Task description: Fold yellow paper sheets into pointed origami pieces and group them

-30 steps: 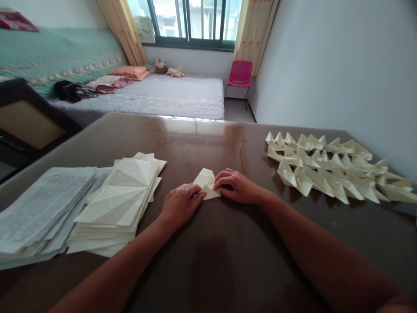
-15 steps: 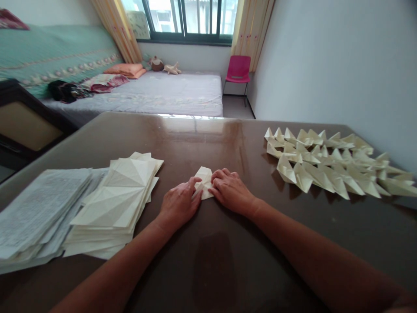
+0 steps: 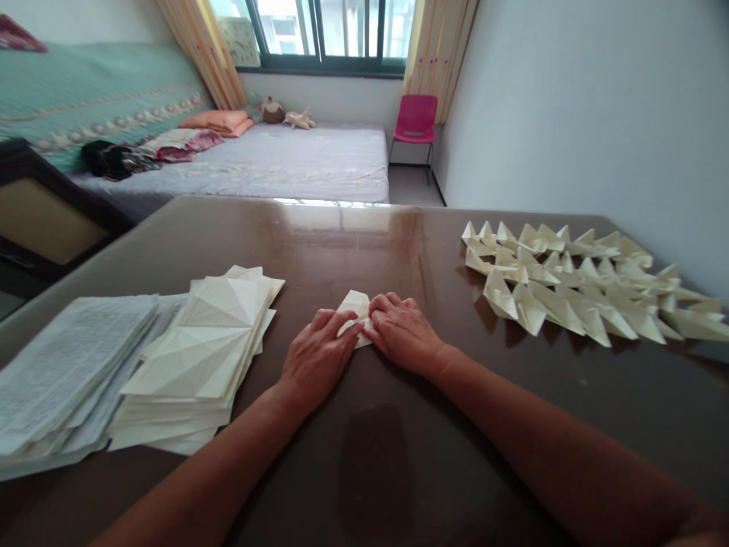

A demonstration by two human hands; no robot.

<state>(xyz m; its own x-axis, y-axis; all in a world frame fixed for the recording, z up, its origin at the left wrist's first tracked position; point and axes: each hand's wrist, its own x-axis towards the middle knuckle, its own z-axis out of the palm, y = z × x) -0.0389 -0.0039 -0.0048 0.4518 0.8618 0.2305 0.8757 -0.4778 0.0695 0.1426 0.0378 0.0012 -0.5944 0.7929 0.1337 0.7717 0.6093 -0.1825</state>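
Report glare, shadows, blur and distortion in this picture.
Head view: the window is nearly washed out, glare streaking the far edge of the table; head view: writing on the leftmost paper stack is too soft to read; head view: folded shapes at right cast dark shadows and look stretched; head view: creases on the half-covered paper are indistinct.

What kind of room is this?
Probably a bedroom in a home: I can see a wide, flat, lilac cloth-covered bed, soft-looking orange folded bedding on it, and a long yellow patterned curtain.
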